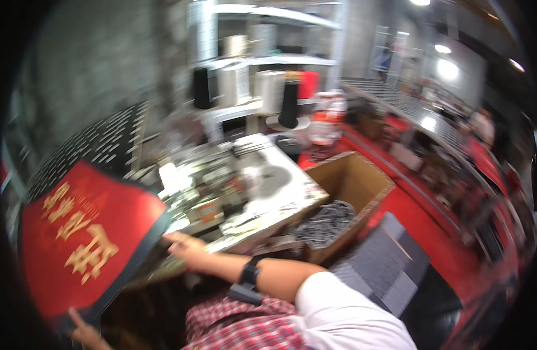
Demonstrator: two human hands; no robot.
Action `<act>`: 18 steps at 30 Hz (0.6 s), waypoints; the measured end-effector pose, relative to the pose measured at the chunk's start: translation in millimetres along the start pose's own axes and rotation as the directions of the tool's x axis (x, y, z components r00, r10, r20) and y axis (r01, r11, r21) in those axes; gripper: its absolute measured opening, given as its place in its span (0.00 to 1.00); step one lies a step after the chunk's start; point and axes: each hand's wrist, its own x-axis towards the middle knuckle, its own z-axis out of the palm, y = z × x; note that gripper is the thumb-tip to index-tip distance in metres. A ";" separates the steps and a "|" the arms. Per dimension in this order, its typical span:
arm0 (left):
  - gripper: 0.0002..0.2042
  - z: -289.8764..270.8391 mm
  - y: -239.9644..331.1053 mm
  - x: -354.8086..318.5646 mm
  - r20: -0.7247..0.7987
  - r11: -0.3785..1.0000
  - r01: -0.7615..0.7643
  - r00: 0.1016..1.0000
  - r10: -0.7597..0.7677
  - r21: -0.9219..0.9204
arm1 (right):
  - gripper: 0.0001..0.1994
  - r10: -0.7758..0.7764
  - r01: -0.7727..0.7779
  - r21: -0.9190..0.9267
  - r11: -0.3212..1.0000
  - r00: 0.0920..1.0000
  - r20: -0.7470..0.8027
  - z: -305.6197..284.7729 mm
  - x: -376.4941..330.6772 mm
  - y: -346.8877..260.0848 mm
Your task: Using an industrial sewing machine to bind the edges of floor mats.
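A red fabric panel (117, 204) with a dark grey border and large gold lettering spreads across the left side, partly over the sewing table. My right hand (190, 251) grips the border at the panel's right corner, fingers closed on it. At the lower left, my left hand (86, 333) holds the near edge, one finger lying over the dark border; its other fingers are mostly hidden. Right beside the panel stands a sewing machine (216, 186), blurred by motion, on a brightly lit white worktop (283, 181).
Right of the worktop, an open cardboard box (367, 181) contains dark, stringy scraps (327, 224). A grey patchwork mat (379, 262) lies nearer me. Behind, a metal shelf (268, 59) carries thread cones. A black slotted tabletop (93, 140) is at the back left; a person (483, 127) appears far right.
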 end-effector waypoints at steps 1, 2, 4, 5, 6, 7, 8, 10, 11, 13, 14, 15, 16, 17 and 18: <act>0.25 12.1 40.6 -21.7 -0.013 0.982 -0.153 0.988 0.152 -0.112 | 0.18 -0.141 0.132 -0.173 0.976 0.989 -0.042 -8.3 12.4 19.8; 0.23 2.4 37.2 -31.2 0.118 0.972 -0.002 0.993 0.030 -0.235 | 0.20 -0.031 0.026 -0.115 0.993 0.999 -0.035 -10.5 22.1 19.4; 0.19 0.1 87.3 -65.3 0.022 0.853 -0.228 0.963 0.270 -0.470 | 0.21 0.252 -0.254 0.227 0.940 0.967 0.039 -8.0 28.2 9.7; 0.19 -5.8 99.9 -75.0 -0.011 0.745 -0.272 0.942 0.335 -0.609 | 0.21 0.318 -0.316 0.270 0.909 0.947 0.039 -5.2 33.8 14.5; 0.19 -20.5 106.3 -79.7 0.159 0.817 -0.380 0.860 0.484 -0.433 | 0.21 0.352 -0.330 0.310 0.891 0.936 -0.015 -6.3 33.7 10.3; 0.20 -35.0 111.7 -83.7 0.352 0.829 -0.492 0.751 0.558 -0.265 | 0.21 0.359 -0.338 0.293 0.894 0.933 -0.017 -4.5 35.8 13.8; 0.20 -44.0 121.6 -89.0 0.477 0.809 -0.541 0.662 0.578 -0.231 | 0.20 0.375 -0.360 0.274 0.892 0.927 -0.006 -0.6 37.0 15.3; 0.21 -53.8 139.0 -91.5 0.594 0.779 -0.592 0.558 0.580 -0.205 | 0.20 0.344 -0.327 0.229 0.917 0.938 -0.035 -0.1 35.4 21.6; 0.21 -57.9 145.1 -90.7 0.649 0.818 -0.529 0.545 0.532 -0.226 | 0.21 0.262 -0.230 0.341 0.912 0.964 -0.051 -1.6 43.8 50.4; 0.21 -70.3 156.0 -86.3 0.749 0.892 -0.387 0.513 0.419 -0.234 | 0.22 0.172 -0.138 0.347 0.928 0.983 -0.068 -1.0 36.4 36.3; 0.21 -75.3 161.4 -84.0 0.794 0.922 -0.311 0.487 0.363 -0.231 | 0.22 0.202 -0.159 0.357 0.920 0.976 -0.084 -1.2 37.5 40.3; 0.21 -79.0 166.9 -81.6 0.835 0.945 -0.236 0.451 0.315 -0.228 | 0.22 0.153 -0.122 0.268 0.956 0.983 -0.099 -6.0 38.7 44.5; 0.21 -82.0 172.7 -79.0 0.872 0.962 -0.160 0.411 0.267 -0.219 | 0.23 0.176 -0.146 0.288 0.946 0.981 -0.080 -10.6 37.6 48.1; 0.21 -84.5 178.0 -75.9 0.903 0.976 -0.082 0.370 0.218 -0.202 | 0.23 0.196 -0.171 0.306 0.937 0.979 -0.055 -11.4 36.9 45.6; 0.21 -86.1 183.7 -72.4 0.930 0.984 -0.005 0.325 0.171 -0.180 | 0.23 0.196 -0.173 0.362 0.916 0.980 -0.027 -10.6 34.1 42.7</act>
